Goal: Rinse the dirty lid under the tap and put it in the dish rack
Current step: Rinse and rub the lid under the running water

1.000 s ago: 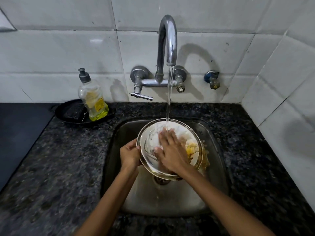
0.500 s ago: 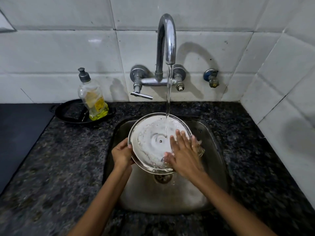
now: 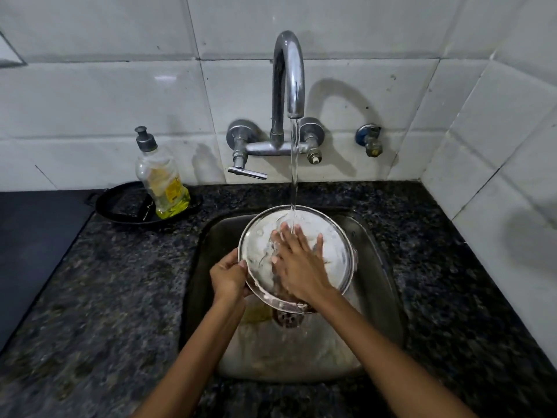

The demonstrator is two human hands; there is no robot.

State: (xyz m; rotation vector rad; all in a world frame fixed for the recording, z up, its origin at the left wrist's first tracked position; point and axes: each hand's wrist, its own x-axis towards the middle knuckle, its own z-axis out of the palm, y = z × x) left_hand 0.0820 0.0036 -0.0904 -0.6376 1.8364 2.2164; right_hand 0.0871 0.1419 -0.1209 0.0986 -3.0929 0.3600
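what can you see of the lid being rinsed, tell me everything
The lid is round, shiny metal with a raised rim, coated in whitish residue. It is held tilted over the sink, its inner face toward the camera, upper edge under the tap. The water stream lands near its top. The left hand grips its left rim; the right hand lies flat on its face, fingers spread. Brownish grime clings to the lower rim.

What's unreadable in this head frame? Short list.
- Dish rack: not in the head view at all.
- Lid centre: covered by the right hand and running water.
- Sink drain: partly behind the lid's lower rim.
- Soap bottle label: too small to read.
- Left hand fingertips: hidden behind the lid's rim.
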